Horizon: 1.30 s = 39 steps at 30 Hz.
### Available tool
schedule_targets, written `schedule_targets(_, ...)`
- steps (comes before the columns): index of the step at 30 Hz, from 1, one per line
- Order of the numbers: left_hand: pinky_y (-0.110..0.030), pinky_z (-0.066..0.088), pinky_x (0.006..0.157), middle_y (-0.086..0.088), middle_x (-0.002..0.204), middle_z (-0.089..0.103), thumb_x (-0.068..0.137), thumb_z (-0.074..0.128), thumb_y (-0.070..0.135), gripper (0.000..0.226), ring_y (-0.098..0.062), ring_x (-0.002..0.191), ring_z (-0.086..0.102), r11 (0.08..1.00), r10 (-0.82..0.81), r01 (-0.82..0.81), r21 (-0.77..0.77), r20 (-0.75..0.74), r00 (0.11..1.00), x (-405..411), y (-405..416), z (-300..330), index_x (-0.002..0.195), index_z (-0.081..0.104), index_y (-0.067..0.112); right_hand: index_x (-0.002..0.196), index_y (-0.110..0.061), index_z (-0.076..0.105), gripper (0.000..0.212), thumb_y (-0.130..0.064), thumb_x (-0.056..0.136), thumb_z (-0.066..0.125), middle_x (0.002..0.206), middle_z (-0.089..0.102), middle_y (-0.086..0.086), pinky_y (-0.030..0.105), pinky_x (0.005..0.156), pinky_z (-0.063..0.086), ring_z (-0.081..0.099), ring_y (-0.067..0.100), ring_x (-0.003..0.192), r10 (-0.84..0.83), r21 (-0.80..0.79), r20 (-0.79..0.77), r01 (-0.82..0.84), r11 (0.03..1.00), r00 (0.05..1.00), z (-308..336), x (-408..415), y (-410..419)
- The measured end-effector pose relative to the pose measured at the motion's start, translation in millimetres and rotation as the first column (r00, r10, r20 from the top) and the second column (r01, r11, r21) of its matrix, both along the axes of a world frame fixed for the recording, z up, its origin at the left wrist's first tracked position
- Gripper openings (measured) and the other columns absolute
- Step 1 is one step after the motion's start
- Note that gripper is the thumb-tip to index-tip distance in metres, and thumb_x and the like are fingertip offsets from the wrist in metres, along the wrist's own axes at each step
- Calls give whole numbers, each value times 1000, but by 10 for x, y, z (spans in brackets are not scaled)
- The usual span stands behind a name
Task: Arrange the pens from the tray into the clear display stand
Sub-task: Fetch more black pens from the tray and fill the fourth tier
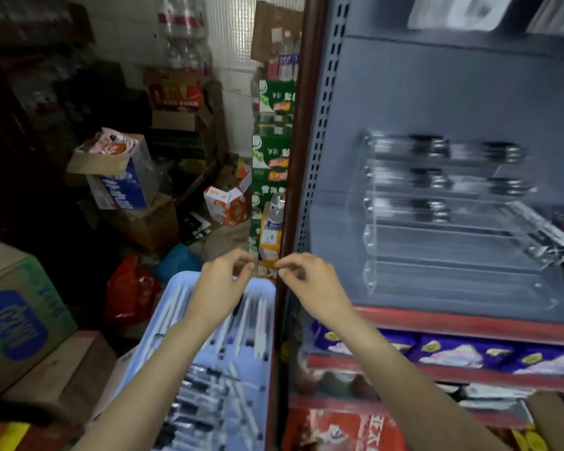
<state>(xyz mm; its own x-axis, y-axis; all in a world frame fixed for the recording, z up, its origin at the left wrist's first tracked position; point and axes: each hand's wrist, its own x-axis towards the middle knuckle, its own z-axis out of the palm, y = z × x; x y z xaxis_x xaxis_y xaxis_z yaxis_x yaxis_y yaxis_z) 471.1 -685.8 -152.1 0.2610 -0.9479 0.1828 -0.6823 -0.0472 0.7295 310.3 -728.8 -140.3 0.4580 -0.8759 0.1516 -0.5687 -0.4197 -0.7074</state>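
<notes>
Pens [209,379], white-barrelled and clear-barrelled with dark caps, lie heaped in the pale blue tray [176,288] directly beneath my two wrists. Above the tray's far rim I hold my left hand [222,284] and right hand [310,288] side by side, fingertips facing each other with a narrow gap between; the fingers of both are curled with thumb and forefinger drawn together as in a pinch, but motion blur keeps me from telling whether anything lies between them, so I cannot tell the grip of either hand. To the right of my right hand and higher, well apart from it, the clear display stand [453,229] sits on the grey shelf [332,255]; its upper tiers carry dark-capped pens, its lower tiers look bare. Below that shelf, under my right forearm, purple packets [450,353] fill the next level. To the left of my left hand lie a red plastic bag [131,291], a blue bag [176,262] and stacked cardboard cartons [17,314].
</notes>
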Motion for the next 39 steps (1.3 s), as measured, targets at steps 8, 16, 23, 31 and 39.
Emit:
schedule_targets(8, -29, 45, 74, -12, 102, 68, 94, 51, 12, 20, -26, 92, 63, 937, -10, 1, 348, 24, 1000, 1350, 954, -1008, 111, 62, 10, 131, -13, 51, 34, -19, 97, 47, 131, 52, 9, 37, 98, 46, 56, 26, 111, 87, 313, -334, 23, 950, 938, -1109, 1137, 757)
schedule_targets(16, -26, 21, 113, -2, 154, 25, 95, 51, 26, 54, -17, 142, 22, 880, -350, 255, 401, 185, 918, 1673, 1221, -1560, 145, 31, 15, 129, -14, 51, 33, -15, 96, 49, 128, 49, 12, 39, 91, 49, 49, 27, 116, 42, 252, -583, 132, 959, 811, -1585, 1353, 999)
schedule_targets(23, -28, 16, 116, -2, 157, 13, 95, 49, 30, 62, -19, 145, 14, 846, -455, 314, 432, 277, 846, 1718, 1134, -1751, 148, 20, 16, 127, -9, 52, 34, -14, 94, 54, 128, 52, 14, 37, 97, 45, 52, 28, 116, 148, 308, -595, 54, 950, 790, -1495, 1393, 807)
schedule_targets(31, -33, 24, 114, -1, 155, 21, 95, 50, 29, 56, -18, 142, 21, 855, -422, 308, 418, 215, 881, 1739, 1121, -1735, 146, 30, 17, 104, -6, 56, 13, -11, 92, 54, 105, 59, 12, 35, 73, 46, 58, 28, 93, 216, 292, -645, -25, 956, 733, -1481, 1453, 753)
schedule_targets(39, -18, 35, 95, -3, 128, 55, 95, 52, 18, 34, -16, 116, 51, 963, -128, 167, 211, -186, 974, 1575, 976, -1341, 128, 54, 10, 64, -8, 51, 28, -15, 90, 60, 63, 49, 15, 31, 63, 36, 46, 27, 60, -22, 219, -393, 117, 969, 919, -1096, 1349, 740)
